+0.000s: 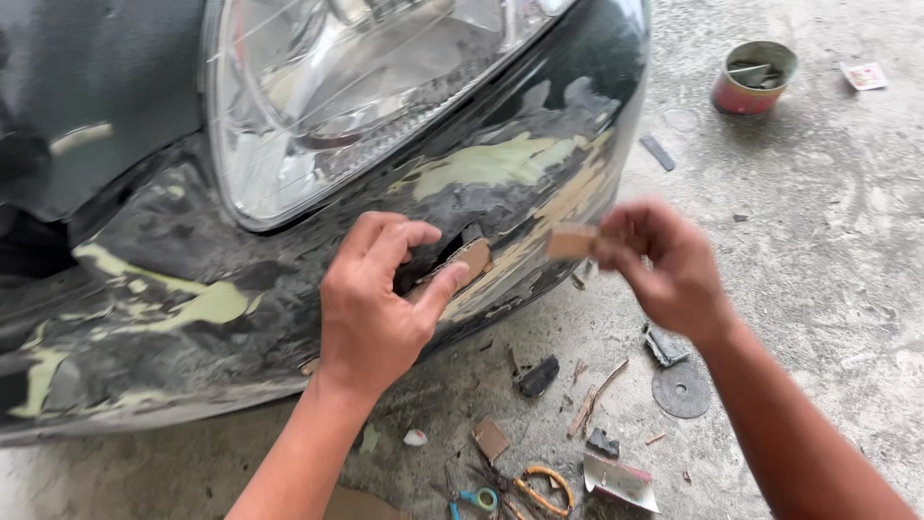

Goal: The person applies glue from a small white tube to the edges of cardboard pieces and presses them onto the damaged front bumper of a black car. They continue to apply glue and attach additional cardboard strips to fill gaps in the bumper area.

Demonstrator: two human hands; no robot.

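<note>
The left hand (371, 308) presses a small brown cardboard piece (469, 260) into the cracked black car bumper (241, 279), the right hand (664, 260) pinches another brown scrap (571, 241), and either could slip and fall.

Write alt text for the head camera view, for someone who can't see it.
A left hand presses a brown cardboard piece into a hole in a scuffed black car bumper below a clear headlight, while the right hand pinches another small brown strip. Scissors and scraps litter the concrete floor.
</note>
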